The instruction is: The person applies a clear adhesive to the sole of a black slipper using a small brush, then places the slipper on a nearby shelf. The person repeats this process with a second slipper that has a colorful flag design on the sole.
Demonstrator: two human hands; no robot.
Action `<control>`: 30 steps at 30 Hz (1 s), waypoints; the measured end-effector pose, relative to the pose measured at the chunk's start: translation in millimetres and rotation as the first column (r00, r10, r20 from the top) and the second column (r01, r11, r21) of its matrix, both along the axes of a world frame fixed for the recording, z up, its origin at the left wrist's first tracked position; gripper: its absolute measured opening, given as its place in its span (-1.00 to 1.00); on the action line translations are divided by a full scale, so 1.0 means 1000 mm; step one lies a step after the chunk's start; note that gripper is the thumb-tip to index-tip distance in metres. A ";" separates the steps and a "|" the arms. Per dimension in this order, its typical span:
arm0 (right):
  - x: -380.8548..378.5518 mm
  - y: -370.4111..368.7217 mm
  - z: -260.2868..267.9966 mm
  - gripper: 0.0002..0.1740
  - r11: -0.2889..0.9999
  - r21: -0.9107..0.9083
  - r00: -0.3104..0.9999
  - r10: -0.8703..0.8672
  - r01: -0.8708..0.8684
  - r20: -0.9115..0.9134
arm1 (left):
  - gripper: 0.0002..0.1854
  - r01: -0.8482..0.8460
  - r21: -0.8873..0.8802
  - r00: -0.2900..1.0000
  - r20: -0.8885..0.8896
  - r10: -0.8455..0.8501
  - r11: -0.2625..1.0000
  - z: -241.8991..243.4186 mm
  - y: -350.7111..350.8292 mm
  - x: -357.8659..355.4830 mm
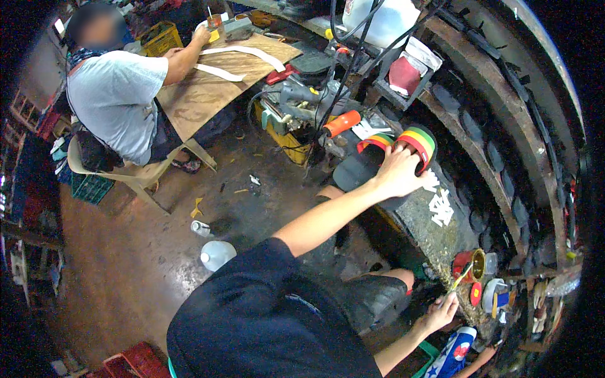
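My left hand grips a slide sandal with a red, yellow and green striped strap, fingers at the strap's opening. A matching striped strap shows just beside it, and a dark sole lies under my wrist. In my right hand is a thin brush with a yellowish handle. Its tip reaches the mouth of a red can, whose rim is coated in yellowish residue. White strips lie on the worn bench between my hands.
A co-worker sits on a plastic chair at a wooden board with white strips. Cables hang over a power tool and an orange cylinder. A round red lid lies near the can; a jug stands on the floor.
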State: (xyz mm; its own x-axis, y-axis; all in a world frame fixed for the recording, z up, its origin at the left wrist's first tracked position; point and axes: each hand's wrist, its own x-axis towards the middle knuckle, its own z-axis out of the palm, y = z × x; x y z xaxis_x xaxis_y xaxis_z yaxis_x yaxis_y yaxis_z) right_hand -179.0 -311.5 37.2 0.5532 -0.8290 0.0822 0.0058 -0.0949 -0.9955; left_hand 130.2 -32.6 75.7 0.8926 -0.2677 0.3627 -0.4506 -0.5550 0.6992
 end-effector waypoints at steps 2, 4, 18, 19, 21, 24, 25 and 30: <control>0.003 0.006 -0.003 -0.79 0.998 -0.039 0.999 0.041 -0.042 -0.015 | -0.39 0.025 0.055 0.999 -0.024 -0.023 0.998 -0.008 -0.001 0.008; 0.006 0.013 -0.007 -0.79 0.994 -0.043 0.994 0.105 -0.104 0.009 | -0.39 0.040 0.113 0.998 -0.055 -0.034 0.993 -0.016 -0.008 0.009; 0.001 0.013 0.008 -0.83 0.989 0.138 0.979 0.030 -0.058 0.200 | -0.29 -0.162 -0.974 0.538 0.049 -0.841 -0.160 -0.001 -0.010 -0.041; 0.002 0.013 0.006 -0.83 0.978 0.201 0.986 0.017 -0.050 0.163 | -0.32 -0.148 -0.956 0.514 0.145 -0.846 -0.254 -0.003 0.000 -0.053; 0.003 0.013 0.000 -0.84 0.963 0.257 0.990 0.056 -0.088 0.128 | -0.33 -0.234 -0.905 0.482 0.210 -0.851 -0.356 -0.003 0.011 -0.074; 0.005 0.000 -0.001 -0.87 0.996 0.064 0.990 0.061 -0.070 0.126 | -0.32 -0.252 -0.884 0.496 0.232 -0.837 -0.394 -0.004 0.026 -0.103; 0.005 -0.006 0.001 -0.87 1.000 0.005 0.992 0.018 -0.018 0.124 | -0.31 -0.270 -0.896 0.539 0.163 -0.826 -0.353 -0.005 0.031 -0.108; 0.014 -0.059 0.052 -0.74 0.897 -0.438 0.998 -0.059 0.056 0.007 | -0.20 -0.320 -0.921 0.535 0.018 -0.845 -0.222 -0.023 0.049 -0.122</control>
